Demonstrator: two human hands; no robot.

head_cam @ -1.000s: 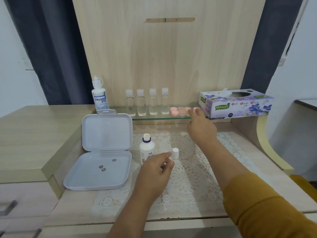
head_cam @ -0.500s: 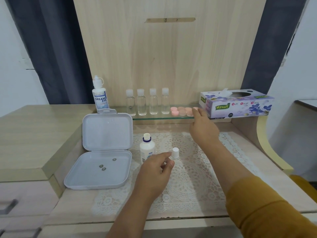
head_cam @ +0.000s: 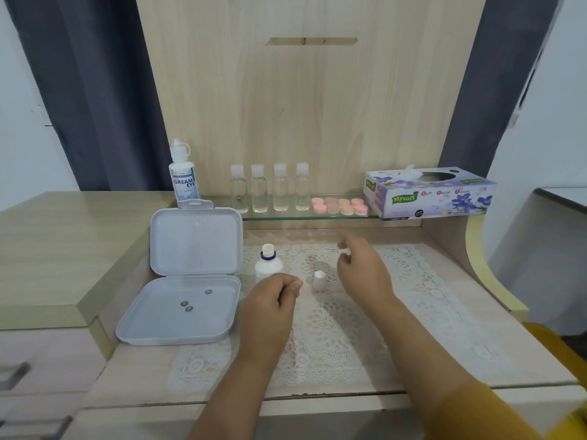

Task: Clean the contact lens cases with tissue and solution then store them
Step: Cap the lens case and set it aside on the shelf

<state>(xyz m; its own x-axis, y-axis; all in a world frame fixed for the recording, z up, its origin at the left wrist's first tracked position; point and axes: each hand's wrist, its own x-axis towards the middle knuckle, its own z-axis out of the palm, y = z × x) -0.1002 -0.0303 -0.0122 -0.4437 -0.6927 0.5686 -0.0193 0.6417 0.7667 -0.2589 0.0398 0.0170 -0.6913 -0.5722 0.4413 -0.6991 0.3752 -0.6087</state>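
On the tabletop (head_cam: 444, 319), under both hands, lies a white lace mat (head_cam: 343, 325). To the left of the left hand (head_cam: 270, 309) a pale plastic storage box (head_cam: 187, 274) stands open, its lid upright and three small dark discs in its tray. Behind the right hand (head_cam: 365, 271), on the glass shelf (head_cam: 305, 215), sits a flowered tissue box (head_cam: 435, 193) at the far right, a tall solution bottle (head_cam: 184, 176) at the far left, four small clear bottles (head_cam: 269, 188) between, and the pink contact lens cases (head_cam: 340, 206) clustered just beside the tissue box. An uncapped small white bottle (head_cam: 267, 263) stands just behind the left hand, and its white cap (head_cam: 319, 279) stands on the mat between the two hands. The left grip is curled, thumb meeting fingertips, possibly pinching something too small to make out. The right grip hangs above the mat, blurred, fingers loosely bent and apart, holding nothing visible.
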